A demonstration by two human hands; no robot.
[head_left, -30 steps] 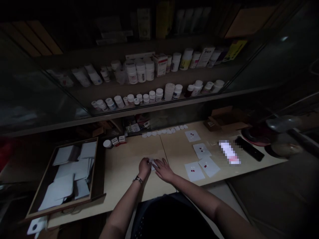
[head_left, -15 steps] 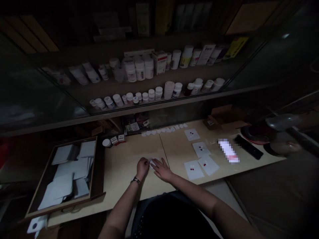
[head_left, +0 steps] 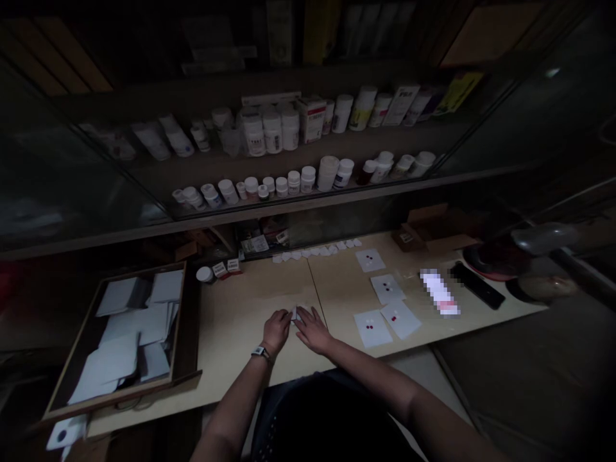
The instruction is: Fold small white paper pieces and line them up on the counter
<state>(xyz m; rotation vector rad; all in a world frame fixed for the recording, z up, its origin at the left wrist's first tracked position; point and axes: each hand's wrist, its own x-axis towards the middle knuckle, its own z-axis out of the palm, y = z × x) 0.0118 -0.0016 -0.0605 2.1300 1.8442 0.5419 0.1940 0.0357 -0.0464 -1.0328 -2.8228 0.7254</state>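
Observation:
A small white paper (head_left: 294, 313), partly folded, lies on the pale tabletop between my two hands. My left hand (head_left: 277, 330), with a band at its wrist, is closed with curled fingers on the paper's left side. From the right, my right hand (head_left: 312, 329) rests with its fingers stretched and apart, the fingertips touching the paper's edge. Fingers hide much of the paper. To the right, several flat white paper squares (head_left: 378, 338) carry small red and white pills (head_left: 369, 327). A row of small folded paper packets (head_left: 317, 251) runs along the table's back.
An open drawer (head_left: 185, 378) at left holds stacks of white paper (head_left: 120, 359). A white bottle (head_left: 205, 274) and small boxes (head_left: 233, 265) stand behind it. At right lie a lit phone (head_left: 439, 292), a dark phone (head_left: 479, 286) and an open carton (head_left: 452, 242). Shelves of medicine bottles (head_left: 327, 173) rise behind.
My left fingers have shifted slightly toward the paper's top edge, and the paper looks narrower and more folded. My right hand stays nearly in place. The view has shifted a little.

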